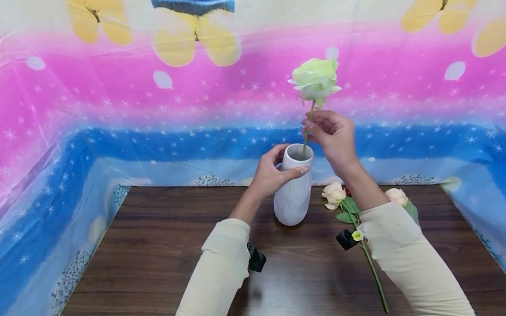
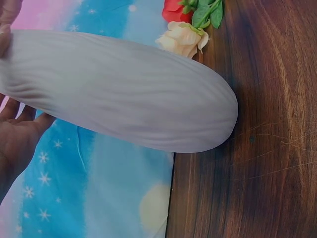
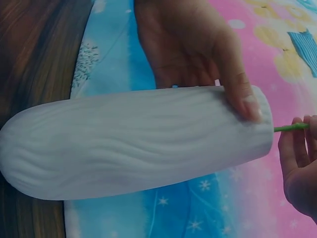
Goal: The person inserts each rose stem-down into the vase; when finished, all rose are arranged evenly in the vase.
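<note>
A white ribbed vase stands upright on the dark wooden table, also filling the left wrist view as the vase and the right wrist view as the vase. My left hand grips the vase near its rim, thumb in front. My right hand pinches the green stem of a pale green rose above the vase; the stem's lower end is inside the vase mouth. In the right wrist view the stem emerges at the rim between my fingers.
Two cream roses lie on the table right of the vase, one with a long stem. A cream rose and a red flower show in the left wrist view. A colourful plastic sheet walls the table.
</note>
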The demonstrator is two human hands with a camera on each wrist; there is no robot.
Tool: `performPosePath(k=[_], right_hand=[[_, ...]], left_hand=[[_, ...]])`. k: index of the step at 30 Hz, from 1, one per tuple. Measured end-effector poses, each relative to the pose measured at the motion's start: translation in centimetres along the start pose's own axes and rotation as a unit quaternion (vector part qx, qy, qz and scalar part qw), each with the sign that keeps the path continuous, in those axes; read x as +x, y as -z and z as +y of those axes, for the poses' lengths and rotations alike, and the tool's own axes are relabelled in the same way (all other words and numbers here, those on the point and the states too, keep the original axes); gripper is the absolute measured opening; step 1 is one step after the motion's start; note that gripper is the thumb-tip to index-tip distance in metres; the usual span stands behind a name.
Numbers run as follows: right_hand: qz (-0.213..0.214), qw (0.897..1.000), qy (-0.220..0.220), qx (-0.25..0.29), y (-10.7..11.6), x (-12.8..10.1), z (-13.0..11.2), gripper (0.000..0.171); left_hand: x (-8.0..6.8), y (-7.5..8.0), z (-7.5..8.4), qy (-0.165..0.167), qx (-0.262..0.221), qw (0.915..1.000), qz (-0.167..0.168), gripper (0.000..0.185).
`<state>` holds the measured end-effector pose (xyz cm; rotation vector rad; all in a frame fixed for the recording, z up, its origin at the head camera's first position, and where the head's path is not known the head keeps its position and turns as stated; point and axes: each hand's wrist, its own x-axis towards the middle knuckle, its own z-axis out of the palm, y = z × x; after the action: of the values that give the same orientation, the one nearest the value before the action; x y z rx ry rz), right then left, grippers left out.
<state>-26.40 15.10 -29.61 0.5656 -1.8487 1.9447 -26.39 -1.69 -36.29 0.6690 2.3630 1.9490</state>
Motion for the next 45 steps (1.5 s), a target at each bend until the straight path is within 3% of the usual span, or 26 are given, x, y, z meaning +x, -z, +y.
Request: performPosePath(k=[5, 10, 20, 27, 33, 39, 45], right_hand=[[-0.022, 0.999, -0.007, -0.024, 0.1, -0.3, 0.7, 0.034], [-0.042, 0.997, -0.006, -0.058, -0.1, -0.5, 1.0, 0.017], [-0.064, 0.987, 0.001, -0.148, -0.2, -0.7, 0.8, 0.023], [-0.07, 0.983, 0.002, -0.169, -0.3, -0.9, 0.8, 0.022], [-0.075, 0.972, 0.012, -0.22, -0.4, -1.2, 0.9, 0.025], [-0.085, 0.963, 0.015, -0.256, -0.4, -1.5, 0.8, 0.029], [-0.098, 0.957, 0.028, -0.272, -0.5, -1.8, 0.6, 0.021]], left_hand=[[0.1, 0.0, 0.0, 0.001, 0.003, 1.0, -0.001, 0.066], [0.1, 0.0, 0.0, -0.004, 0.007, 1.0, -0.002, 0.067], [0.1, 0.1, -0.2, -0.008, 0.006, 0.9999, -0.006, 0.065], [0.1, 0.0, -0.2, -0.004, 0.009, 0.9999, -0.007, 0.066], [0.0, 0.0, -0.1, -0.001, 0.01, 0.9999, -0.004, 0.066], [-0.1, 0.0, -0.2, -0.016, 0.011, 0.9998, 0.001, 0.063], [-0.1, -0.1, -0.3, -0.028, 0.018, 0.9995, -0.001, 0.063]])
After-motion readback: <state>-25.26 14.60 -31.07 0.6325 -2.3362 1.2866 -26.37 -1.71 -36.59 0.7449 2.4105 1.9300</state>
